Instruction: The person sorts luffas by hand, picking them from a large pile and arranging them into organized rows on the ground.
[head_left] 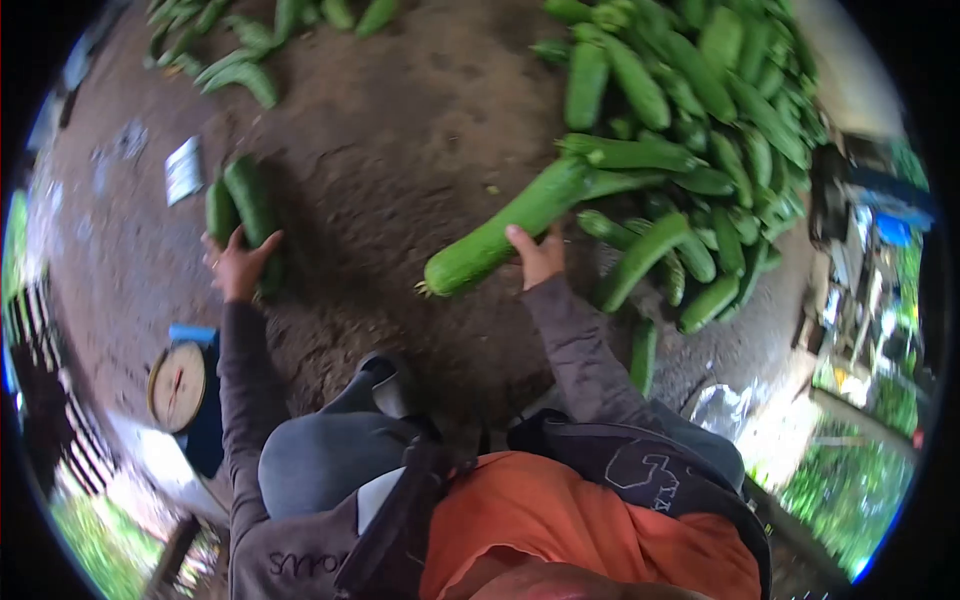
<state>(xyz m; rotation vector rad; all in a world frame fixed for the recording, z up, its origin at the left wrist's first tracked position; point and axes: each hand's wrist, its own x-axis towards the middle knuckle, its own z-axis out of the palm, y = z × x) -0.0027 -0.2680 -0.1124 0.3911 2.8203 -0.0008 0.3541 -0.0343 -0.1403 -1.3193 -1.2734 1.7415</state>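
Observation:
My right hand [542,258] is closed around a long, thick light-green zucchini [500,235]. It is tilted, its blossom end toward the lower left and its other end beside the large heap of zucchini [690,100]. On the left, my left hand [240,265] grips the lower part of a darker green zucchini [251,195], thumb on the right and fingers on the left. A second dark zucchini [221,210] lies close against it, partly behind the fingers. Whether the left hand bears on both cannot be told.
A round dial scale [178,386] stands at the lower left. A pale packet [183,171] lies on the dirt floor [400,110] beyond my left hand. Curved green vegetables [245,78] lie at the far left. A single zucchini [643,355] is near my right forearm.

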